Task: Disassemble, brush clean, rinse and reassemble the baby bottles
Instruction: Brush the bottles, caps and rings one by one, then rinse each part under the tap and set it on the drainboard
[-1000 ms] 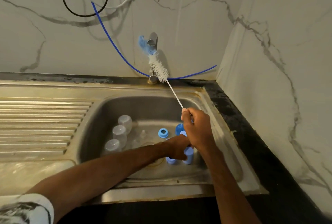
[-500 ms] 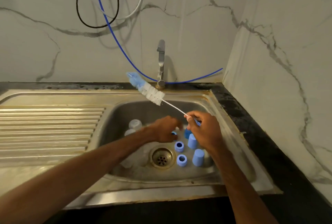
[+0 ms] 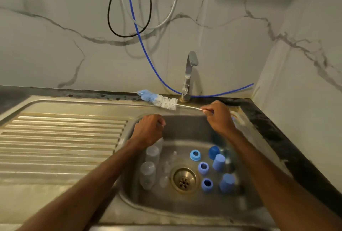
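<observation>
Now, down in the sink basin [image 3: 185, 130] the clear bottles [image 3: 152, 155] lie apart from blue collars [image 3: 203, 167] and caps [image 3: 219, 162], the left hand [image 3: 148, 131] curls above them, round what I cannot tell, the right hand [image 3: 219, 117] pinches the bottle brush [image 3: 162, 101] by its wire at the back rim: brushing looks next, needing a bottle picked up.

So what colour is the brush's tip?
Blue, with white bristles behind it, on the bottle brush, clearest in the head view.

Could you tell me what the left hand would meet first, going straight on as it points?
The left hand points away, so likely the sink's back rim, just short of the bottle brush; depth is unclear.
</observation>
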Tool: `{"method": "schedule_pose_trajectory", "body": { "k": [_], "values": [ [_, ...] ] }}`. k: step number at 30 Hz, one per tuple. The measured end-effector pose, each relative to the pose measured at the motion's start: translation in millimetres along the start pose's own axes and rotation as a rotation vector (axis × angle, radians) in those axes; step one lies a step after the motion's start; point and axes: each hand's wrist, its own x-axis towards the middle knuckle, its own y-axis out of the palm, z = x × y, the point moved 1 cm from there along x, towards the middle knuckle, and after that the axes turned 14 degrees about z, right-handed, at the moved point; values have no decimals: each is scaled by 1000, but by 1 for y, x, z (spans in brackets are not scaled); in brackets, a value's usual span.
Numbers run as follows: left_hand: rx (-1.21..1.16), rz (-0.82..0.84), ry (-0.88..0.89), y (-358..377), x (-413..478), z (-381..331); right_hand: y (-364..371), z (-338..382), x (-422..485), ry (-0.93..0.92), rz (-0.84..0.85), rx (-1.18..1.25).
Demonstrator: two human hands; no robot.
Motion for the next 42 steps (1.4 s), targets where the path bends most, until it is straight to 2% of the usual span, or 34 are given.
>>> {"method": "schedule_pose_trajectory", "body": {
  "k": [6, 10, 16, 21, 23, 26, 28, 30, 32, 33, 38, 42],
  "values": [
    [52, -117, 39, 8, 23, 12, 5, -31, 50, 134, 57, -161],
    [52, -196, 55, 13, 29, 17, 4, -43, 72, 214, 33, -214],
    [77, -190, 72, 19, 28, 22, 3, -53, 95, 326, 31, -179],
    [87, -186, 79, 21, 26, 19, 5, -59, 94, 280, 44, -150],
    [73, -192, 78, 18, 25, 16, 6, -53, 86, 245, 17, -217],
    [32, -203, 54, 9, 25, 12, 13, -26, 64, 2, -64, -308],
    [9, -200, 26, 4, 24, 11, 23, 4, 44, -187, 46, -203],
    [-14, -200, 9, 0, 22, 11, 38, 39, 26, -258, 360, -76],
    [-22, -197, 4, -2, 19, 12, 57, 69, 12, -264, 649, -129],
    [-24, -194, 5, -2, 18, 12, 66, 82, 7, -264, 735, -201],
    [-47, -215, 7, -1, 16, 18, 95, 114, -3, -345, 868, -565],
    [-69, -223, 6, 2, 19, 27, 111, 119, 4, -362, 854, -619]
  ]
}}
